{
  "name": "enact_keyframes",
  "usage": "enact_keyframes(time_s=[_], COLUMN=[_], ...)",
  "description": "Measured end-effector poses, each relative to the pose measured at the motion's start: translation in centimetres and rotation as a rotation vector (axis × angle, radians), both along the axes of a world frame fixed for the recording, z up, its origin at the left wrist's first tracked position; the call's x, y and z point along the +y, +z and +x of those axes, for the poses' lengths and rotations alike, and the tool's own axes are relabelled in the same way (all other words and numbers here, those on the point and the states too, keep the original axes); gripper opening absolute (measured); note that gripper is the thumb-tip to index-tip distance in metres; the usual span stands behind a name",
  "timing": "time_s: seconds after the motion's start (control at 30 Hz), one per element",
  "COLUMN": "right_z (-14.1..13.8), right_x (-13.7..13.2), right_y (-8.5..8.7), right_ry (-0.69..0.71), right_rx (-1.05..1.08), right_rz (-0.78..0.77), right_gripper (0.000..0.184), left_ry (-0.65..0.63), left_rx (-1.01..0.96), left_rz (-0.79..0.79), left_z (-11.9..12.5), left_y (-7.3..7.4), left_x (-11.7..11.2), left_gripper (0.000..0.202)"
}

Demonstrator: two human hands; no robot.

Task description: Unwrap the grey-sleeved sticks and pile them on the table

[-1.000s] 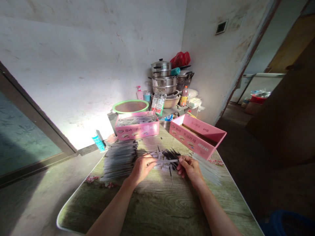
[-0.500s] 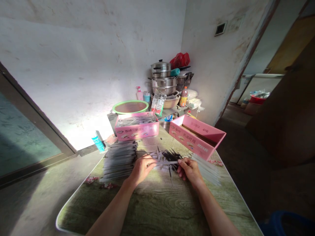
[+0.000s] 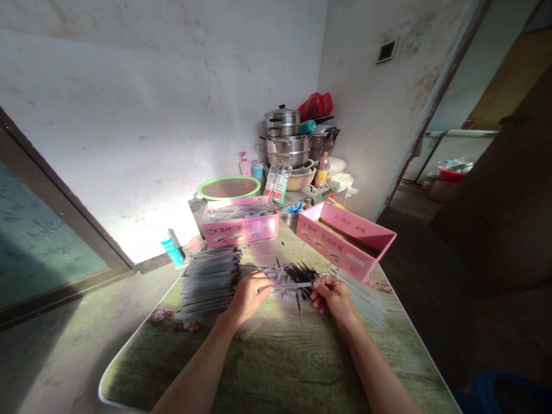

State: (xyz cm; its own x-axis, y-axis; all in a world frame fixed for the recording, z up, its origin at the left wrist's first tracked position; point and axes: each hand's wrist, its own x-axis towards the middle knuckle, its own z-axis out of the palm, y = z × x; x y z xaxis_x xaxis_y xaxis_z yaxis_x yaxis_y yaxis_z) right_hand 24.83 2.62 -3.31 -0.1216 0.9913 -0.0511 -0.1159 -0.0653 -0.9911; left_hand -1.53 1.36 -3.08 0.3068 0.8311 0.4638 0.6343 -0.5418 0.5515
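Note:
My left hand (image 3: 247,294) and my right hand (image 3: 333,294) are both closed on the two ends of one thin pale stick (image 3: 290,285), held level just above the table (image 3: 276,362). Under it lies a loose heap of small black and white sticks (image 3: 293,273). Left of my left hand lies a stack of packed clear sleeves (image 3: 210,279). To the right of my right hand lies a fan of empty clear sleeves (image 3: 366,296).
Two pink cardboard boxes stand at the table's far side, one (image 3: 240,221) filled with packs, the other (image 3: 345,237) open and tilted. Behind them are a green-rimmed basin (image 3: 229,186), stacked steel pots (image 3: 286,140), bottles and a red bag. A blue tube (image 3: 172,247) lies on the floor.
Almost nothing: both hands keep their hold on the stick, with only slight finger movement at its ends.

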Motion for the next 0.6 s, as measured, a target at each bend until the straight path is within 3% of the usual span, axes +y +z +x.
enact_keyframes(time_s=[0.13,0.23,0.47,0.6], right_z=[0.3,0.7,0.5,-0.3], right_x=[0.2,0.4,0.1,-0.6], right_y=[0.3,0.1,0.3,0.5], right_ry=[-0.113,-0.170,-0.062,0.022], right_rx=[0.028,-0.072,-0.863,-1.032], right_rz=[0.041,0.044,0.312,0.353], right_gripper=[0.037,0.033,0.022,0.025], left_ry=[0.030,0.089,0.147,0.146], left_rx=[0.007,-0.010,-0.006,-0.013], left_rz=[0.015,0.012,0.017,0.010], left_z=[-0.1,-0.2,-0.1,0.1], left_y=[0.1,0.0,0.1,0.3], left_x=[0.0,0.1,0.1,0.0], left_gripper=[0.023,0.021,0.021,0.020])
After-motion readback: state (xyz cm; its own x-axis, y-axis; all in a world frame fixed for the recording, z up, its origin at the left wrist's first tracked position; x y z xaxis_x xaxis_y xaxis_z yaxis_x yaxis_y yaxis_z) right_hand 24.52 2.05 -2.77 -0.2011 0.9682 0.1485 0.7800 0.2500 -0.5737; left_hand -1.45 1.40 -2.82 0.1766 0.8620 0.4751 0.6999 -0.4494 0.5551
